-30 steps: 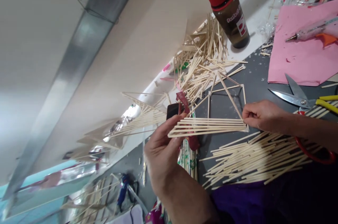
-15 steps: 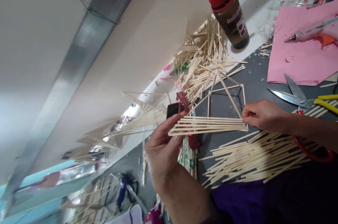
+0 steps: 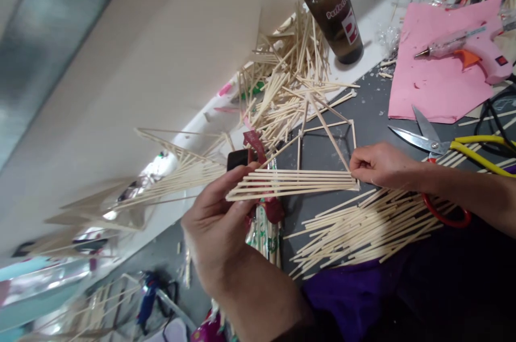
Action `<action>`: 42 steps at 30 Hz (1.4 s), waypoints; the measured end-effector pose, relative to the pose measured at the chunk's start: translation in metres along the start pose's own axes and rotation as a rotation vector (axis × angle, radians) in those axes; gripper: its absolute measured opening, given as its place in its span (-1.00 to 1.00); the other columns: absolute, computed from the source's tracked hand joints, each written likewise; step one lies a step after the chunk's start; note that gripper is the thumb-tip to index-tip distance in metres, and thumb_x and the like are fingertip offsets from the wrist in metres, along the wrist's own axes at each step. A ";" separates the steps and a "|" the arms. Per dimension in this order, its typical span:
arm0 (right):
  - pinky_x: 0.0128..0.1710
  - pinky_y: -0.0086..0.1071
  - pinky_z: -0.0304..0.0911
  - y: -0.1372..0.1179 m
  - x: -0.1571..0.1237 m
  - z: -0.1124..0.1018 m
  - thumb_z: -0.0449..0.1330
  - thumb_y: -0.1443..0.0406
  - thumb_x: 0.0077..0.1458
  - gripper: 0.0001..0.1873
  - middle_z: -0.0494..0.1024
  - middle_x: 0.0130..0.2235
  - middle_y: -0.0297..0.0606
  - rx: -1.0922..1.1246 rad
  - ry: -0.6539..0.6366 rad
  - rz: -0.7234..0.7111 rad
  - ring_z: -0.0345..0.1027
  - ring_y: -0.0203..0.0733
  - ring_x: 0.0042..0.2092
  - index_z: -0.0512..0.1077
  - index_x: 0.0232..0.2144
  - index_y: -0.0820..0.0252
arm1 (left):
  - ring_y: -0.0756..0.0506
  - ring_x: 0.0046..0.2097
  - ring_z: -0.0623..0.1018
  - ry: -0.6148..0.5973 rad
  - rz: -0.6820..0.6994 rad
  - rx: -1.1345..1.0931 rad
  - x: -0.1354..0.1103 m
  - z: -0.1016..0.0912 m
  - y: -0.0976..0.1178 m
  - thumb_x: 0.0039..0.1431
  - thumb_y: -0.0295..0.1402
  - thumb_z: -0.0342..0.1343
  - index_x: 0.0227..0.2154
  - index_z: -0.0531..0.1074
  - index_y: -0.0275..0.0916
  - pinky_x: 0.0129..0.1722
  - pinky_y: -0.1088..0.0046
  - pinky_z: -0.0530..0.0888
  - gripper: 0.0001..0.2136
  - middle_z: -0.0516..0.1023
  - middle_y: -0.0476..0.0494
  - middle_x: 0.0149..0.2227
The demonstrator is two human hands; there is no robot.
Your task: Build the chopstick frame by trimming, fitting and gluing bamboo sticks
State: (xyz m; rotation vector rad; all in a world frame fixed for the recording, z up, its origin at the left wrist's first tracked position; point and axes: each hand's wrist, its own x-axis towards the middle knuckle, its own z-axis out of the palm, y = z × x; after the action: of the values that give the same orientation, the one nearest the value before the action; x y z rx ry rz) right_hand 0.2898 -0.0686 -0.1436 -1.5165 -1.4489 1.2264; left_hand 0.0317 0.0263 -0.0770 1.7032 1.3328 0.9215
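A small frame built of thin wooden sticks (image 3: 298,180) is held above the grey table, with a row of parallel sticks along its near side and an open, peaked part behind. My left hand (image 3: 226,213) grips its left corner between thumb and fingers. At the opposite end, my right hand (image 3: 373,164) pinches the corner joint with curled fingers; whether a loose stick is in that pinch is hidden. Just below lies a spread of loose wooden sticks (image 3: 355,229). Scissors with yellow handles (image 3: 439,145) rest beside my right wrist, and a red scissor handle (image 3: 447,218) shows under the forearm.
A brown bottle with a red lid (image 3: 334,14) stands by a heap of sticks (image 3: 290,78). A pink glue gun (image 3: 471,49) lies on pink paper (image 3: 411,78). Another stick structure (image 3: 193,170) is at left, and a blue glue gun (image 3: 149,299) at lower left.
The view has shifted, so everything sits further left and slightly higher, and more of the pink glue gun shows. Both hands keep their hold on the stick frame.
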 end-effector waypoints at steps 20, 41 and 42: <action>-0.54 -0.51 0.02 0.007 -0.005 -0.001 0.12 0.29 0.00 -0.86 0.33 -0.59 -0.43 0.065 -0.008 0.037 0.16 -0.39 -0.53 0.41 -0.51 0.24 | -0.18 -0.12 0.60 -0.152 0.037 -0.164 0.008 -0.001 -0.002 -0.12 -0.35 0.35 -0.13 0.57 -0.24 -0.13 0.35 0.53 -0.61 0.62 -0.24 -0.08; -0.41 -0.47 0.20 -0.064 -0.056 -0.031 0.04 0.39 0.20 -0.87 0.55 -0.36 -0.24 -0.708 0.240 -1.015 0.38 -0.34 -0.34 0.39 -0.33 0.18 | 0.01 -0.59 0.43 -0.470 -0.030 -0.246 -0.056 0.045 0.083 -0.02 -0.24 0.24 -0.49 0.58 -0.28 -0.67 0.60 0.28 -0.81 0.53 -0.06 -0.62; -0.41 -0.46 0.19 -0.065 -0.060 -0.032 0.04 0.39 0.21 -0.86 0.55 -0.35 -0.25 -0.775 0.250 -1.024 0.37 -0.34 -0.35 0.39 -0.32 0.18 | 0.01 -0.58 0.42 -0.562 -0.027 -0.237 -0.055 0.051 0.082 -0.02 -0.21 0.23 -0.50 0.57 -0.28 -0.67 0.60 0.27 -0.79 0.52 -0.06 -0.63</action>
State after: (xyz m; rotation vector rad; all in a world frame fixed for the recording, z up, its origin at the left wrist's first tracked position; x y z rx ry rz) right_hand 0.3036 -0.1150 -0.0630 -0.9779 -2.2013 -0.1546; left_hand 0.1007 -0.0475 -0.0308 1.5934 0.8337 0.5020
